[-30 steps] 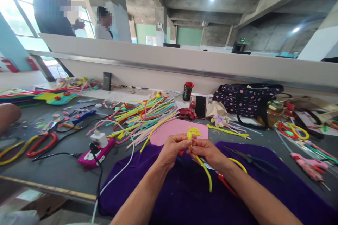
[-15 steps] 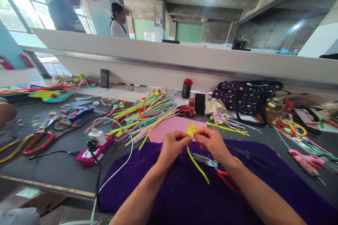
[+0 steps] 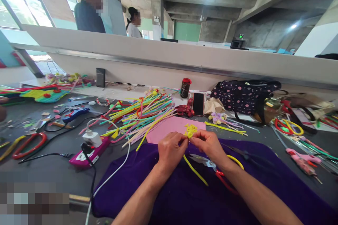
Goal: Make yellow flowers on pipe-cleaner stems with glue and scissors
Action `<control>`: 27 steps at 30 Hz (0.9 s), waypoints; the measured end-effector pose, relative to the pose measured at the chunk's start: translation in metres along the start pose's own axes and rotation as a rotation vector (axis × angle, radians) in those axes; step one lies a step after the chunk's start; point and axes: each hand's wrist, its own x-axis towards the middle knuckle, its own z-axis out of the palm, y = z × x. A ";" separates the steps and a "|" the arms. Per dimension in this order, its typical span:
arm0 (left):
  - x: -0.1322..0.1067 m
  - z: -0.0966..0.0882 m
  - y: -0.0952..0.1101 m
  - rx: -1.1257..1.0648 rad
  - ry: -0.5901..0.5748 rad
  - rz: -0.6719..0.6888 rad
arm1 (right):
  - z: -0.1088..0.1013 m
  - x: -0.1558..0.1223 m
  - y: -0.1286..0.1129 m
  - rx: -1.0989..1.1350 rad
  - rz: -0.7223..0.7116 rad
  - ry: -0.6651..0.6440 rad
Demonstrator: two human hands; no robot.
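Note:
Between my two hands is a yellow pipe-cleaner flower (image 3: 190, 129), its looped head upward and a single yellow stem trailing down toward me. My left hand (image 3: 171, 149) pinches its base with thumb and forefinger. From the other side, my right hand (image 3: 210, 145) has its fingers closed on the same spot, where fingertips cover the join. Below the hands, scissors (image 3: 204, 161) with red and yellow handles lie on a dark purple cloth (image 3: 126, 179), partly behind my right forearm. A pink mat (image 3: 161, 130) lies just beyond.
Many coloured pipe cleaners (image 3: 142, 112) are heaped left of the mat. A magenta power strip (image 3: 89, 151) with cables sits nearer. A phone (image 3: 198, 104), a bottle (image 3: 185, 88) and a patterned bag (image 3: 245, 98) stand at the back. A pink glue gun (image 3: 303, 158) lies right.
Both hands stay at the flower, with the fingers slightly shifted and more yellow loops showing above them. The two people behind the partition appear further right.

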 end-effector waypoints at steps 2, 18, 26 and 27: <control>0.000 0.000 -0.001 0.023 -0.009 0.014 | 0.002 0.000 0.001 -0.002 0.011 0.003; 0.014 -0.019 -0.001 -1.172 -0.297 -0.711 | -0.007 0.009 0.006 0.427 0.131 -0.063; 0.010 -0.013 -0.001 -1.196 -0.416 -0.693 | -0.014 0.011 0.008 0.404 0.170 -0.116; 0.010 -0.014 -0.001 -1.213 -0.431 -0.703 | -0.014 0.011 0.008 0.388 0.164 -0.122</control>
